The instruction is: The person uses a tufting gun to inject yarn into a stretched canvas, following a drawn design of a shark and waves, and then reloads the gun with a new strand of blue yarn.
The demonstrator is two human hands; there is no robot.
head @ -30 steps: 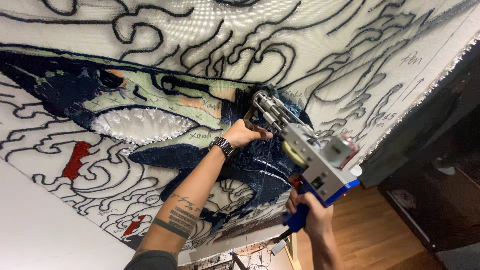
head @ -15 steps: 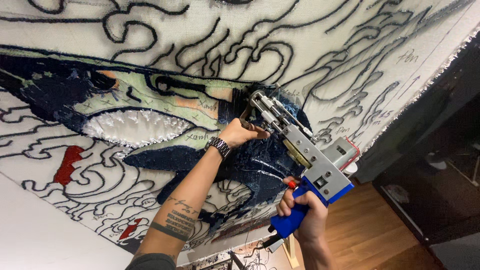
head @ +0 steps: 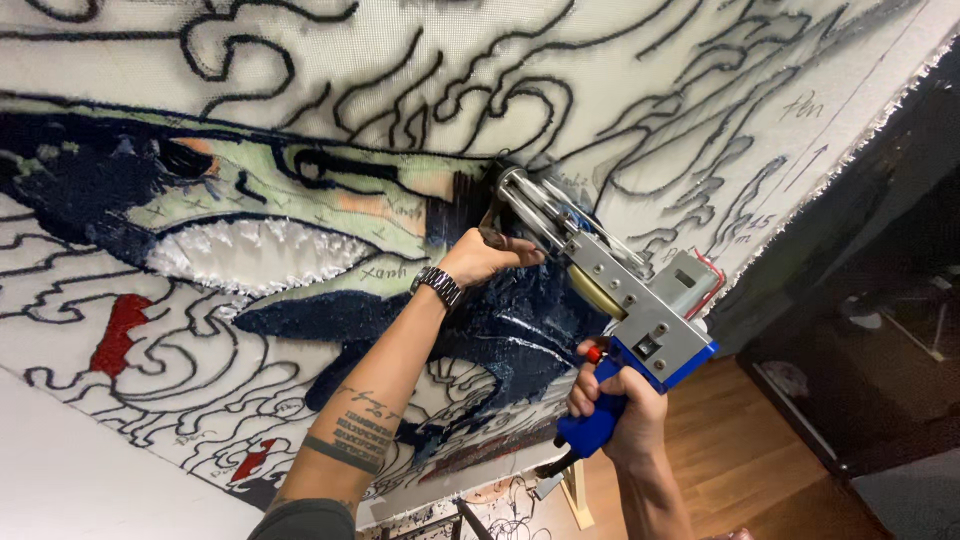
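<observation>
Head view: both hands, left hand [head: 480, 258] and right hand [head: 620, 400], closed round tufting gun [head: 610, 280], nose against stretched cloth [head: 700, 70]; fringed edge [head: 840, 170] right, wood floor [head: 740, 450] below.

Tufting gun [head: 625, 300], grey metal with a blue grip, tilted up, nose pressed into the cloth [head: 620, 90] with dark outlines.

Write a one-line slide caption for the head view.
Right hand grips a blue tufting gun against the patterned cloth; left hand steadies its front.
</observation>
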